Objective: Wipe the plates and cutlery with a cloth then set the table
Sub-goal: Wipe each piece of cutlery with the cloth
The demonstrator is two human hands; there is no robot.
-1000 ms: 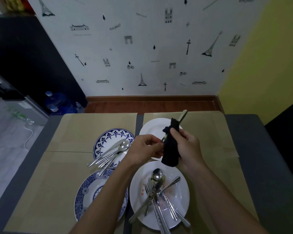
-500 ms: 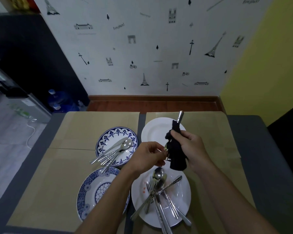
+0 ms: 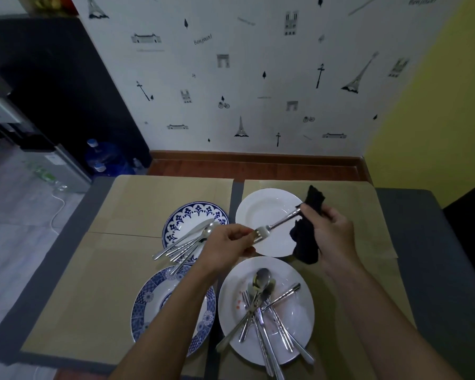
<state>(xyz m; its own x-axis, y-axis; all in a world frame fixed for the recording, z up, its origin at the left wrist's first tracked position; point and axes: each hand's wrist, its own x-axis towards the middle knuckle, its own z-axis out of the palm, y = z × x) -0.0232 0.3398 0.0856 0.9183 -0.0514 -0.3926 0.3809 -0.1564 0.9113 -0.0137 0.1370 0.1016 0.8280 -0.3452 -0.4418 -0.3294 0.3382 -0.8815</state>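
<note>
Fork [image 3: 279, 222] hangs over the far white plate [image 3: 258, 209] at frame centre. The left hand [image 3: 225, 246] pinches its tines, and the right hand [image 3: 332, 231] grips a black cloth [image 3: 305, 242] wrapped round its handle end. The near white plate [image 3: 299, 325] holds a heap of spoons and forks [image 3: 258, 305]. The upper blue-patterned plate [image 3: 192, 212] holds more cutlery [image 3: 187, 244], overhanging its near rim. Tan placemat [image 3: 162, 196] shows beyond the plates, up to the table's far edge. The fork's long axis runs lower left to upper right, tines lower left.
</note>
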